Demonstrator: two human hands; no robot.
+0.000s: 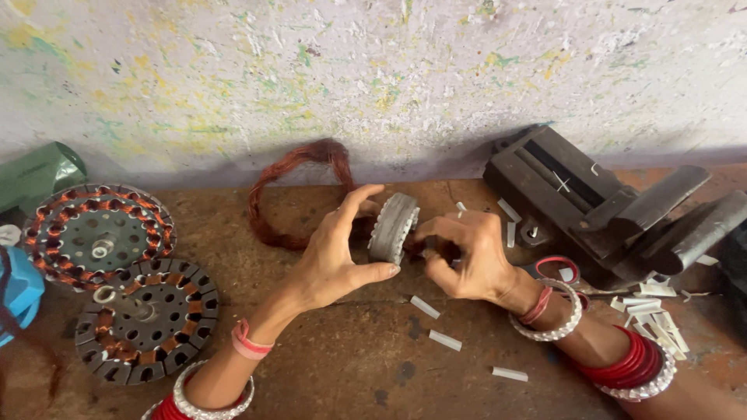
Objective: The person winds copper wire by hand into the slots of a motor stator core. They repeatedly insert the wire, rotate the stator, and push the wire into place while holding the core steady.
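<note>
A round grey slotted motor core (393,226) stands on its edge on the brown workbench (350,365). My left hand (336,253) grips it from the left, thumb below and index finger arched over the top. My right hand (465,255) is curled against the core's right face, fingertips pinched at its slots; what they pinch is hidden. A loop of copper wire (289,183) lies just behind the core, against the wall. Both wrists carry red and silver bangles.
Two wound stators (97,233) (148,319) with copper coils lie at left. A dark metal vise (607,210) sits at right. Several white paper strips (445,339) are scattered on the bench, and a pile (654,311) lies beside red-handled scissors (556,268). A green object (39,173) sits far left.
</note>
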